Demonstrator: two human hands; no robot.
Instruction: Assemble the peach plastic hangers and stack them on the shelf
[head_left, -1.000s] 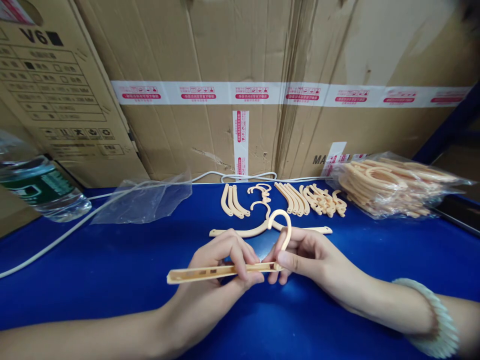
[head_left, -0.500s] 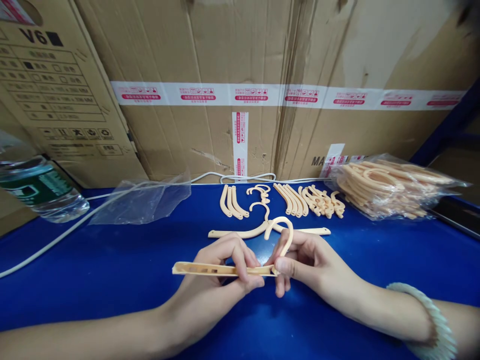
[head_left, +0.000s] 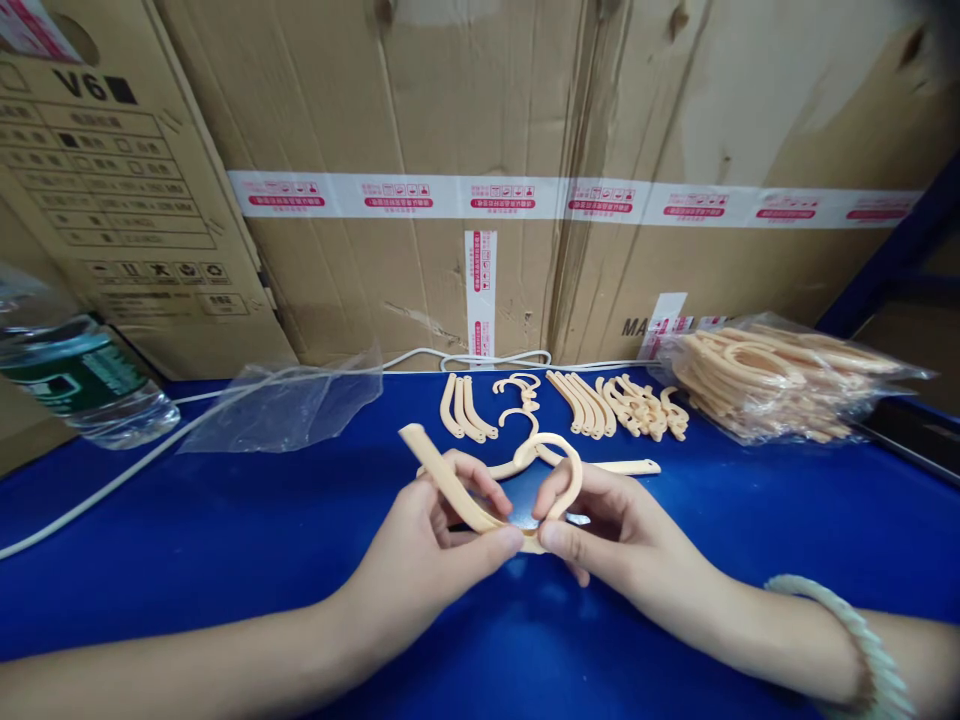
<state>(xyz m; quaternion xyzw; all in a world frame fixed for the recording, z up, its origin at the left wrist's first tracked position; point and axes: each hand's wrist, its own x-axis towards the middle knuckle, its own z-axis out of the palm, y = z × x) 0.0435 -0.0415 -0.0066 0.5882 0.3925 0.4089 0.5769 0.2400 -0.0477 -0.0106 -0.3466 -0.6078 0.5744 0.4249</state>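
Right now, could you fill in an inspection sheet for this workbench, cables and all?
Surface: blue tabletop.
Job's things: curved hanger arm and hanger hook, held close together; hanger with spread arms, loose hanger arms and loose hooks lie beyond.
Clutter: water bottle and clear plastic bag at left; bagged hanger parts at right.
Hands: left hand pinches the curved hanger arm; right hand pinches the hanger hook.
Cables: white cable along the tabletop's left and back.
Surroundings: taped cardboard boxes behind.
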